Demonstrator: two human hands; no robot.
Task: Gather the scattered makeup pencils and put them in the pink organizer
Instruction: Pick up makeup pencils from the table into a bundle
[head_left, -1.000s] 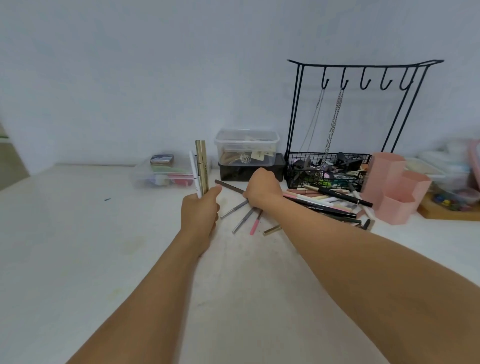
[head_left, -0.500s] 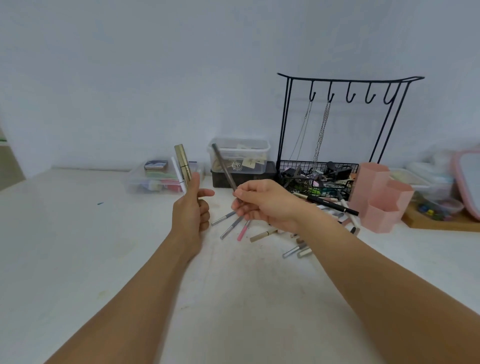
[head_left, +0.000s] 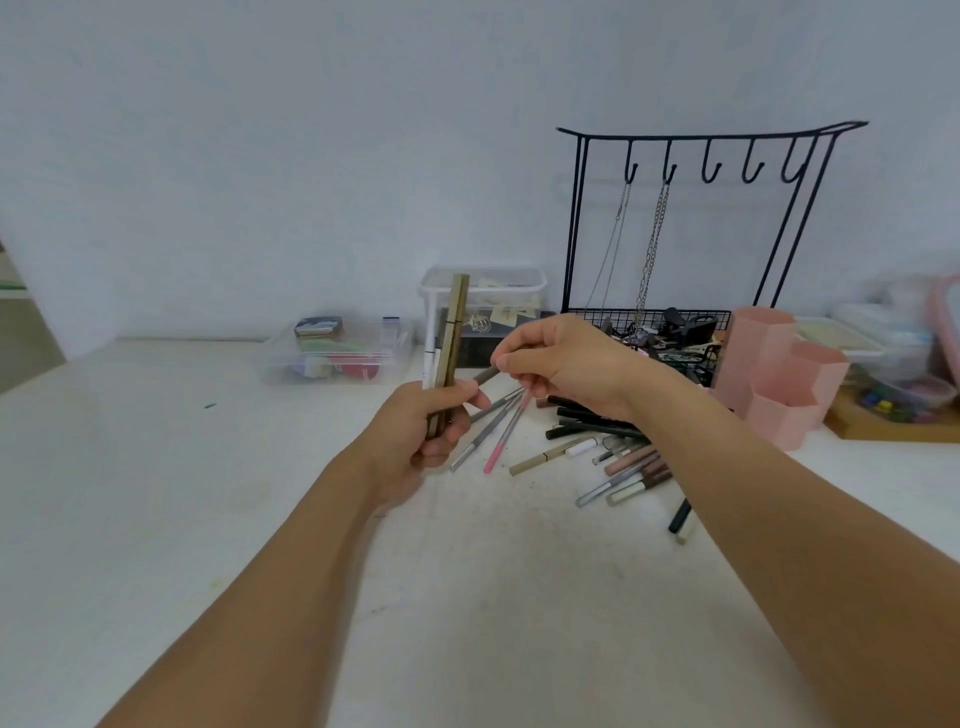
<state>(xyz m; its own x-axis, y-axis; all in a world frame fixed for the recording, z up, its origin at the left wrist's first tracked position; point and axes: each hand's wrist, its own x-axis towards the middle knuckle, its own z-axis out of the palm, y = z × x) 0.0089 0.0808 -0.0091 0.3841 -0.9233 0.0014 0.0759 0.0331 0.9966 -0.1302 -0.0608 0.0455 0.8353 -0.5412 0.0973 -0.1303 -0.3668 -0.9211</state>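
Observation:
My left hand (head_left: 423, 436) grips a small upright bundle of pencils, gold ones (head_left: 453, 338) and a white one beside them. My right hand (head_left: 566, 364) pinches a dark brown pencil (head_left: 485, 375) whose free end points down-left at my left thumb. Several more makeup pencils (head_left: 613, 457) lie scattered on the white table (head_left: 208, 519), among them a pink one (head_left: 505, 441) and grey ones (head_left: 480, 439). The pink organizer (head_left: 779, 374), made of hexagonal cups, stands at the right, apart from both hands.
A black wire jewellery stand (head_left: 696, 218) with hanging chains and a basket of clutter is behind the pencils. Clear plastic boxes (head_left: 337, 353) sit along the wall. More containers and a wooden tray (head_left: 893, 421) crowd the far right.
My right hand has tipped the brown pencil from upright to pointing down-left toward my left hand. My left hand has shifted right with its bundle, closing the gap between the hands.

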